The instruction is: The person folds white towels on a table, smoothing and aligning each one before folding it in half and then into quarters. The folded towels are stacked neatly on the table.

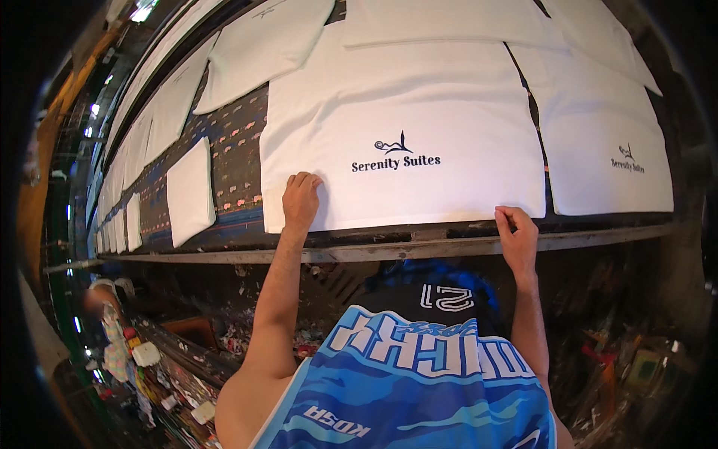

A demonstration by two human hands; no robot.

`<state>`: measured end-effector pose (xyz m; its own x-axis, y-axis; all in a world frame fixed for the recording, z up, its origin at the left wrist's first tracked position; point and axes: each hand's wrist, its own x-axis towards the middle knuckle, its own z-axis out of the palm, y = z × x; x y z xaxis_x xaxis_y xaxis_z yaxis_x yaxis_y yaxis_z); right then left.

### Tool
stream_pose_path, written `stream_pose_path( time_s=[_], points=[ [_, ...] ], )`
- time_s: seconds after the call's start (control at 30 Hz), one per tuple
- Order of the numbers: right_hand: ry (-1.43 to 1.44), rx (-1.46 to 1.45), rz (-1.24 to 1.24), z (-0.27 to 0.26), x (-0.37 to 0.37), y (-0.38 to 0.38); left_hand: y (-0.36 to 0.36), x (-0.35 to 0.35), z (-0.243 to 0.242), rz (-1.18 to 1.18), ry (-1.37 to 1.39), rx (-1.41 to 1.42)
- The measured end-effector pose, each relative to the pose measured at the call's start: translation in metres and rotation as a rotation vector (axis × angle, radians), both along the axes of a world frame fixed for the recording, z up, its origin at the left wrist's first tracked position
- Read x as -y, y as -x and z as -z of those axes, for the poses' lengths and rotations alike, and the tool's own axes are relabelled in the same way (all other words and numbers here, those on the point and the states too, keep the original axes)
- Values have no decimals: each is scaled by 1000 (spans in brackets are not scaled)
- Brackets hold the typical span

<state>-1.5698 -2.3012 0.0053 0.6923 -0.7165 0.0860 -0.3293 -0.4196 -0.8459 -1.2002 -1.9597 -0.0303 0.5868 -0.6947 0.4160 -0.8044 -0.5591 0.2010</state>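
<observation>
A white cloth (404, 196), towel-like, lies spread before me on a long table, a dark printed emblem with writing (396, 154) near its middle. Soft wrinkles cross its far half. On its near left part rests my left hand (302, 202), fingers bent and fingertips together; whether cloth is pinched between them is hidden. My right hand (517, 236) is at the front edge, close to the right corner, with thumb and forefinger pinching the hem.
Another printed white cloth (611, 134) lies to the right. Folded white cloth (190, 193) and more pieces lie leftward on the dark patterned table (235, 151). A metal rail (359, 252) runs along its front. At lower left are a blurred person (109, 320) and cluttered containers (147, 354).
</observation>
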Motion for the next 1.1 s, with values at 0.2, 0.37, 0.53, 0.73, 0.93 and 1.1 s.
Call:
stream_pose_path(
  time_s=[0.2, 0.37, 0.53, 0.73, 0.93, 1.1],
  points=[
    [7, 14, -140, -1, 9, -8, 10, 1, 3, -115, 34, -89],
    [-8, 15, -210, 9, 25, -11, 68, -33, -7, -351, 386, -425],
    [-46, -28, -203, 15, 42, -13, 139, -114, -38, -455, 188, -863],
    [-47, -47, -223, 19, 50, -26, 195, -201, -55, -576, -728, -635],
    [65, -33, -281, 2, 25, -43, 151, -137, -88, -638, -458, -598],
    [100, -94, -234, -8, 11, -41, 83, -66, -79, -392, 22, -450]
  ],
)
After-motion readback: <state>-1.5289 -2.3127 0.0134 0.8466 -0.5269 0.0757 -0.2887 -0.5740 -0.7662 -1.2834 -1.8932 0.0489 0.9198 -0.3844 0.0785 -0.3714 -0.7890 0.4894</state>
